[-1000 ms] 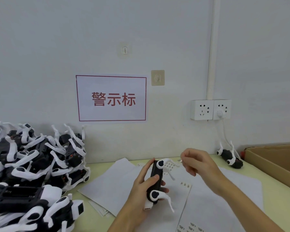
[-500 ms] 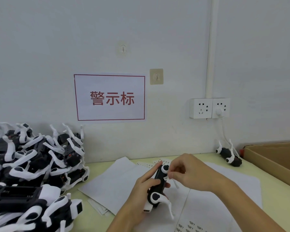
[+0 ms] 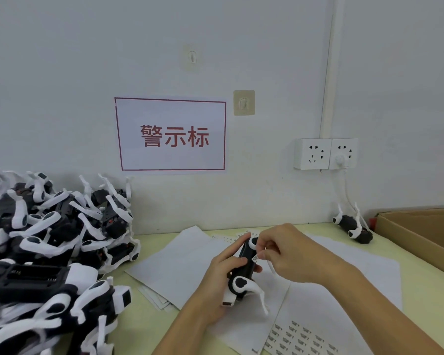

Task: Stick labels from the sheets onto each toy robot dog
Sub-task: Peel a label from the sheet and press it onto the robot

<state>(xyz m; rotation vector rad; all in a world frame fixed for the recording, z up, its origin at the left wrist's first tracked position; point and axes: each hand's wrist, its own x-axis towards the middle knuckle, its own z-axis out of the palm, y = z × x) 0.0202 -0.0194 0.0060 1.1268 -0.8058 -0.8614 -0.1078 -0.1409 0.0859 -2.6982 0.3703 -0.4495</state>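
Under the right hand [image 3: 290, 254], a small label [image 3: 255, 258] shows only partly.

The table [image 3: 420, 272] has a pale yellow-green top and stands against the wall. On its left side lies a big pile of dogs [image 3: 49, 252], black and white, one on another. In the middle lie several white sheets [image 3: 180, 262], overlapping each other. At the front, one label sheet [image 3: 300, 339] shows rows of small labels; another with labels lies further back, partly hidden. At the back right, near the wall, one single dog [image 3: 354, 228] lies on its side. Just beside it, at the right edge, sits an open cardboard box [image 3: 420, 234].
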